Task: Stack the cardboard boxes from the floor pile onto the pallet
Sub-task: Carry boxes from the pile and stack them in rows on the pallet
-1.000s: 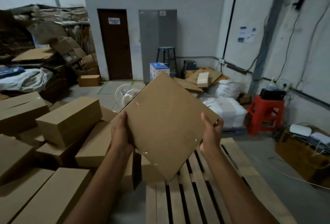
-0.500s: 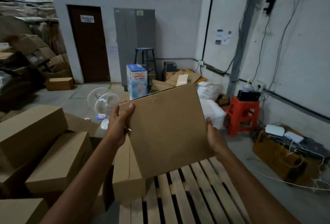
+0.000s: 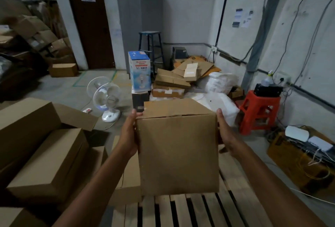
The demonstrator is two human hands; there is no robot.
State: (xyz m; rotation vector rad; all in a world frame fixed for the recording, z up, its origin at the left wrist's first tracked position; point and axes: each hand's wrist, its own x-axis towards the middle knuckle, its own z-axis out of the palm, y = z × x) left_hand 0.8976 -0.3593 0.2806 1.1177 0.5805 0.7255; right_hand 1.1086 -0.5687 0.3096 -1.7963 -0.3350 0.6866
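The cardboard box (image 3: 177,154) is held above the pallet (image 3: 181,212), the fingers of the left hand (image 3: 127,136) and the right hand (image 3: 227,136) gripping its two sides. The slats in view carry no box and the floor pile (image 3: 45,154) is big, so most work seems left.

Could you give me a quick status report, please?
Left hand, right hand grip box sides. Box over pallet, not yet down. Floor boxes close on left.

Dim indoor light, soft shadows, slight blur, wide-angle edge distortion.
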